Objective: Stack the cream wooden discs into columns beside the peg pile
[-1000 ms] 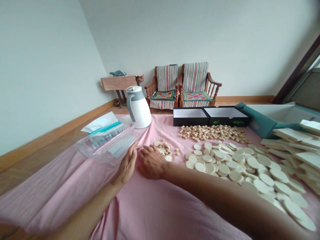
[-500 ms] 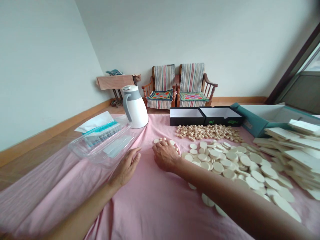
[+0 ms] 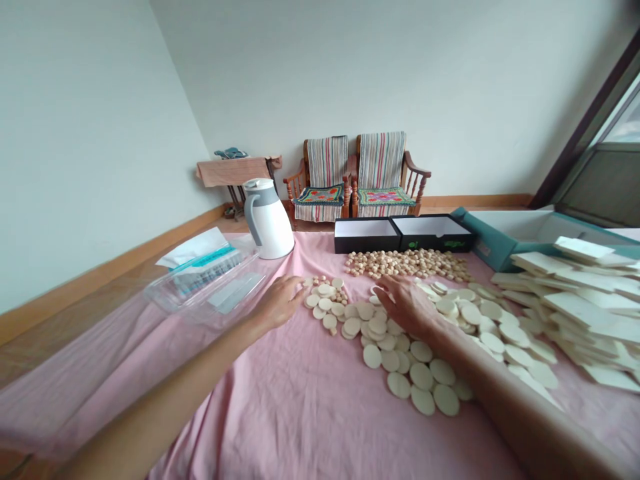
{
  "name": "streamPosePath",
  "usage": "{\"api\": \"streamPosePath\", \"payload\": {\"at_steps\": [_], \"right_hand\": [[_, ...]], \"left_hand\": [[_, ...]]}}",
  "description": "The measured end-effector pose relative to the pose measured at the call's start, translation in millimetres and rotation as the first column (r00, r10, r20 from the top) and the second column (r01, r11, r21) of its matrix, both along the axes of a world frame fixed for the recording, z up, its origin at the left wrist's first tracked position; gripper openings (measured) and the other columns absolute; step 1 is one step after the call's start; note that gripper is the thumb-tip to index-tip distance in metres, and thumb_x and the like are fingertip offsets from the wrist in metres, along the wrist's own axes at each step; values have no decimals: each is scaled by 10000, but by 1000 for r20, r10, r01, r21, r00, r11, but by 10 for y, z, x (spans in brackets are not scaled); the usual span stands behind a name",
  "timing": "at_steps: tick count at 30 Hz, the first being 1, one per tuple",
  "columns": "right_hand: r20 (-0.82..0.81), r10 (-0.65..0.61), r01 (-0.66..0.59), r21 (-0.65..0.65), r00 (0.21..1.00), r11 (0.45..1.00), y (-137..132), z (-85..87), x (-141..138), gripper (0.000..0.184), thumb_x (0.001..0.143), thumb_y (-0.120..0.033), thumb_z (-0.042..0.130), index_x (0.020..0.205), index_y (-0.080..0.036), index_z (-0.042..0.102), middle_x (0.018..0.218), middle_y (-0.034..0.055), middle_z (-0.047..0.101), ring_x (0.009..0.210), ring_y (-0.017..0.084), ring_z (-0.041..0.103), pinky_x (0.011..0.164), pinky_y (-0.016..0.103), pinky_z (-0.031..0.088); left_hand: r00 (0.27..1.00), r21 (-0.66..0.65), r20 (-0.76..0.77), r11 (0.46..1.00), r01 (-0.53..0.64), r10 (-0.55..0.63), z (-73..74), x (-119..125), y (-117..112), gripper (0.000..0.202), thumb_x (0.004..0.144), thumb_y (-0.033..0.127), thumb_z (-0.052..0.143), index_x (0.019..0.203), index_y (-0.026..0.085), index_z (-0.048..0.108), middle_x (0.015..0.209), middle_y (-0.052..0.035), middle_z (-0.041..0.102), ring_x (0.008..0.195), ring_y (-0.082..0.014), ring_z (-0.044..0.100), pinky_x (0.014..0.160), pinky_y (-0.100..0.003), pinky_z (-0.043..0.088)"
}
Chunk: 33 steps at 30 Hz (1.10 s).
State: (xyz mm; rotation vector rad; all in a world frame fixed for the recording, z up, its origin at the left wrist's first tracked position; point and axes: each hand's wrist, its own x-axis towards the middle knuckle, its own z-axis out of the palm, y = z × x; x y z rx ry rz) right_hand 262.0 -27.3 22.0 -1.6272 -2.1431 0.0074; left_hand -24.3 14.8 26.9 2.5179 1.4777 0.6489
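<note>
My left hand [image 3: 280,301] is open, its fingertips at the left edge of a small group of pale round wooden discs [image 3: 325,304] mixed with small wooden beads [image 3: 342,296]. My right hand [image 3: 407,303] reaches over the larger spread of round discs [image 3: 421,375], fingers apart and palm down. One disc lies by its fingertips; whether they touch it I cannot tell. Behind that hand is a heap of small wooden beads or knobs [image 3: 405,262]. All of this rests on a pink cloth [image 3: 300,400].
A white and grey jug [image 3: 273,223] stands at the back left, beside a clear plastic tray [image 3: 220,283] holding packets. Two black boxes [image 3: 367,243] and a teal box [image 3: 493,250] line the back. Thin pale boards [image 3: 585,300] are stacked at right. Two chairs [image 3: 380,173] stand beyond.
My right hand has moved right, from the small group to over the larger spread, and uncovered the discs and beads there. My left hand has shifted forward and right towards the small group.
</note>
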Motion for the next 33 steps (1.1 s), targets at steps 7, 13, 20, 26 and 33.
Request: {"api": "streamPosePath", "payload": {"at_steps": [7,13,20,26,33], "right_hand": [[168,40,-30,-64,985,997,11,-38,-3,296,932,-305,333,797,-172,561,848,73,626,769,161,564,672,264,335],[189,35,-23,-64,981,998,21,-88,-3,303,936,-319,325,788,-182,551,842,66,623,794,166,558,691,273,318],[188,15,-3,-62,982,998,12,-64,-25,317,942,-318,315,802,-184,566,850,64,624,785,162,549,711,283,317],[187,18,-9,-50,982,999,29,-83,-14,316,940,-319,323,807,-187,577,857,61,627,838,176,553,772,298,318],[212,8,6,-64,977,998,13,-67,-12,295,931,-298,340,815,-175,582,876,74,632,843,174,556,746,283,326]], "left_hand": [[977,104,212,995,-8,-14,-410,434,54,381,915,389,416,1205,162,513,1197,-111,584,1152,-220,508,1006,-404,396],[979,146,194,989,40,-68,-510,290,83,389,907,373,443,1244,183,484,1234,-102,562,1182,-217,491,1022,-408,396],[984,153,106,981,123,-140,-539,237,129,431,901,384,460,1286,192,445,1295,-106,505,1227,-233,439,1048,-431,374],[987,160,89,980,120,-135,-564,204,164,434,905,378,447,1302,205,431,1312,-104,485,1249,-242,415,1063,-445,353],[995,137,22,986,90,-93,-574,259,178,489,907,419,424,1338,189,412,1344,-119,465,1283,-258,390,1072,-465,337]]}}
